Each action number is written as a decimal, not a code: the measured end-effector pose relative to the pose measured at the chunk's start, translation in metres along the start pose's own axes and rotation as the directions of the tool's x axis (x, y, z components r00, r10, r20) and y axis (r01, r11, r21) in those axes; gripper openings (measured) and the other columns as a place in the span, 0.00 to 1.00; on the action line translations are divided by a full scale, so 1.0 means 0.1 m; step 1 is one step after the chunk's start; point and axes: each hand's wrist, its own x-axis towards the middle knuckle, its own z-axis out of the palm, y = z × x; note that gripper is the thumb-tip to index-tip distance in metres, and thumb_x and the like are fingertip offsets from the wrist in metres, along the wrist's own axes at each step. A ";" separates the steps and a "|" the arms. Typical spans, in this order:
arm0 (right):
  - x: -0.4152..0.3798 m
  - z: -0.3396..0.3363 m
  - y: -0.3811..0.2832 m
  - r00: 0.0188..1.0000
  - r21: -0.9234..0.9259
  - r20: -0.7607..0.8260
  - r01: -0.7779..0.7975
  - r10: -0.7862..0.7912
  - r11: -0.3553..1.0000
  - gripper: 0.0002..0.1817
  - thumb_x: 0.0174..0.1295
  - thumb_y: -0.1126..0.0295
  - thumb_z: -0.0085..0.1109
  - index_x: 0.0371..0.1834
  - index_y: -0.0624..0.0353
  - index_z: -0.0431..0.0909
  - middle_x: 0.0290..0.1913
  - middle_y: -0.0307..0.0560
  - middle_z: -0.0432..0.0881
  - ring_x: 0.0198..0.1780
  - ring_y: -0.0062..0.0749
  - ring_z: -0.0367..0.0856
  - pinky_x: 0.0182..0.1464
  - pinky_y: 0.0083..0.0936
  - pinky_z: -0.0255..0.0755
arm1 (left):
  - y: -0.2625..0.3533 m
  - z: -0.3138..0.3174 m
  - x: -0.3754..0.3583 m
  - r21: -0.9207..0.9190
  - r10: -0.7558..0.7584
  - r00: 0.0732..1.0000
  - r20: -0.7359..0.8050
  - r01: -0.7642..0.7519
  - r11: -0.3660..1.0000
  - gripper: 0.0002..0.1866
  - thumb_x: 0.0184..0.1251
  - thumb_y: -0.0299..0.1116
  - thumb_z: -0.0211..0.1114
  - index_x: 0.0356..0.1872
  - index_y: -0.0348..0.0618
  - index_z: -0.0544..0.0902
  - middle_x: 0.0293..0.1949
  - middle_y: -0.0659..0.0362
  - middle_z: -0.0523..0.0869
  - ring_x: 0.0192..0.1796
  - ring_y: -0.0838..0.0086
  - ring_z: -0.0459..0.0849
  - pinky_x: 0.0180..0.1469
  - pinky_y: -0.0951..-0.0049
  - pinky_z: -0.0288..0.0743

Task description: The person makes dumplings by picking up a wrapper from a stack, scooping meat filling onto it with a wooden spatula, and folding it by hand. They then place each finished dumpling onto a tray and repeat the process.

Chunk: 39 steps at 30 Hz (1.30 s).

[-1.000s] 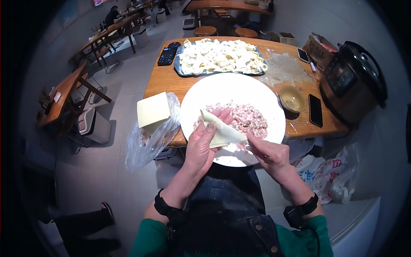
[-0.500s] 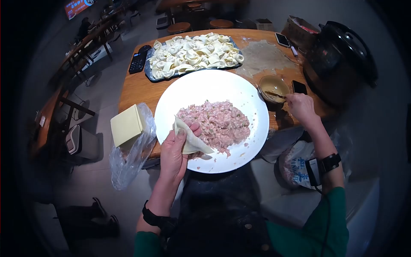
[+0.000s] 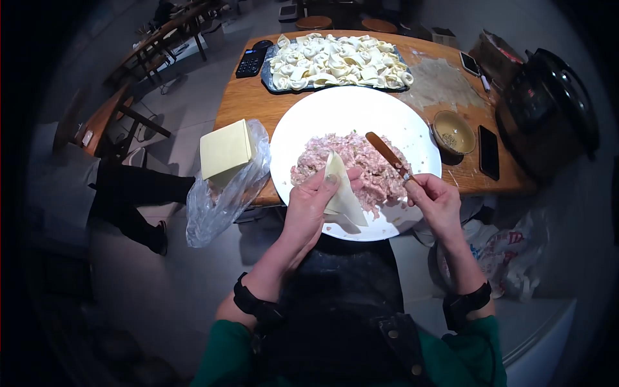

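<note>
My left hand pinches a folded wonton wrapper over the near side of a large white plate. Pink minced meat with green bits is heaped on that plate. In my right hand is a flat wooden spatula, its broad end pointing up and left above the meat. A small bowl with a little liquid stands right of the plate. To the left, a stack of square wrappers rests on a clear plastic bag.
Behind the plate is a tray full of folded wontons. A card terminal, two phones and a black cooker also stand on the wooden table. Someone's legs show at left.
My right hand has brought the spatula from the bowl to above the meat. The left hand still holds the folded wrapper. The view has shifted, and the person at left is more visible.
</note>
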 end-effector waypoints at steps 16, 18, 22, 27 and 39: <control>0.00 0.67 0.01 0.843 -0.031 -0.084 0.531 -0.532 0.846 0.17 0.51 0.84 0.55 0.46 0.64 0.79 0.32 0.42 0.82 0.29 0.18 0.76 0.30 0.15 0.69 | -0.11 -0.04 -0.03 0.145 0.193 0.981 0.004 -0.191 0.971 0.11 0.67 0.30 0.57 0.48 0.41 0.77 0.39 0.58 0.82 0.44 0.70 0.81 0.49 0.69 0.75; 0.11 0.54 -0.09 0.679 -0.463 0.189 0.698 -0.709 0.545 0.24 0.41 0.85 0.58 0.47 0.62 0.80 0.27 0.49 0.80 0.27 0.32 0.80 0.27 0.23 0.70 | -0.04 -0.10 0.01 0.581 0.315 0.948 0.054 -0.286 0.762 0.10 0.63 0.28 0.59 0.45 0.40 0.79 0.37 0.57 0.83 0.41 0.68 0.82 0.45 0.69 0.77; 0.26 0.42 -0.14 0.696 -0.565 0.356 0.692 -0.623 0.450 0.11 0.44 0.80 0.62 0.33 0.61 0.80 0.21 0.45 0.77 0.21 0.33 0.77 0.24 0.24 0.69 | 0.07 -0.10 0.04 0.850 0.426 0.768 0.479 -0.528 -0.003 0.18 0.48 0.22 0.64 0.44 0.40 0.78 0.35 0.53 0.80 0.40 0.58 0.81 0.39 0.67 0.77; 0.77 0.42 -0.18 0.929 -0.562 0.142 0.360 -0.342 0.744 0.07 0.47 0.72 0.64 0.22 0.62 0.75 0.17 0.50 0.76 0.21 0.35 0.78 0.23 0.27 0.70 | 0.28 -0.13 0.12 0.854 0.483 0.733 0.478 -0.517 -0.061 0.26 0.46 0.20 0.64 0.52 0.43 0.77 0.45 0.54 0.80 0.46 0.61 0.80 0.43 0.67 0.77; 1.44 0.19 -0.20 0.986 0.049 -0.063 0.160 -0.157 0.986 0.24 0.69 0.62 0.47 0.63 0.68 0.64 0.36 0.44 0.84 0.23 0.10 0.68 0.25 0.12 0.64 | 1.10 -1.13 0.09 0.954 0.597 0.753 0.277 -0.141 -0.265 0.09 0.49 0.24 0.68 0.34 0.46 0.83 0.34 0.62 0.82 0.38 0.68 0.81 0.38 0.70 0.76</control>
